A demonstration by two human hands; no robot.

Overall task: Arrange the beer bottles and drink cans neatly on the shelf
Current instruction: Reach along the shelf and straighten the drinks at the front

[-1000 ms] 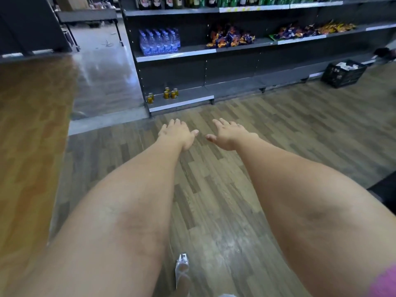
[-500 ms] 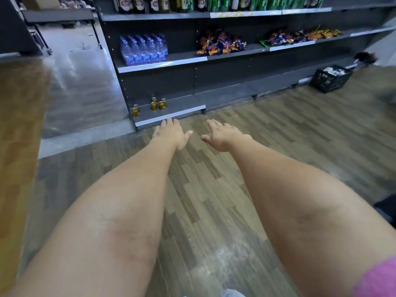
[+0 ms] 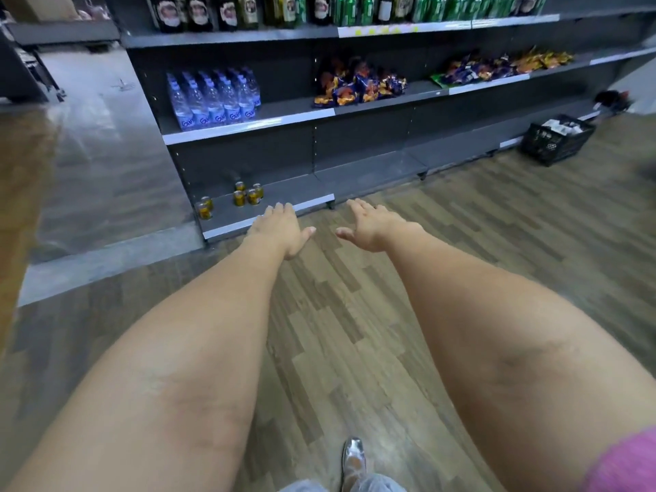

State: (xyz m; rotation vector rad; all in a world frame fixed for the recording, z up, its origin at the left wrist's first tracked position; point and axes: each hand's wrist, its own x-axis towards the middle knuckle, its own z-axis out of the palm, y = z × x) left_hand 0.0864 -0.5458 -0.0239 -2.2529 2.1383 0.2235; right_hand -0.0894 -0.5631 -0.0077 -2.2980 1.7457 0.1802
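Note:
Both my arms reach forward over the wooden floor. My left hand (image 3: 282,227) and my right hand (image 3: 374,225) are palm down with straight fingers, and both are empty. Several yellow drink cans (image 3: 248,195) stand loosely on the dark bottom shelf (image 3: 301,193), just beyond my left hand. Two more yellow cans (image 3: 205,207) stand apart at that shelf's left end. On the top shelf (image 3: 230,39), dark beer bottles (image 3: 198,12) stand at the left and green cans (image 3: 458,7) at the right.
Water bottles (image 3: 213,97) and snack bags (image 3: 358,83) fill the middle shelf. A black crate (image 3: 555,140) sits on the floor at the right, by the shelf base. A grey tiled floor (image 3: 96,143) lies to the left. My foot in a silver shoe (image 3: 353,456) shows below.
The shelf unit has come closer and larger in view. My hands stay extended and empty, now reaching the bottom shelf's front edge. A foot has come into view at the bottom.

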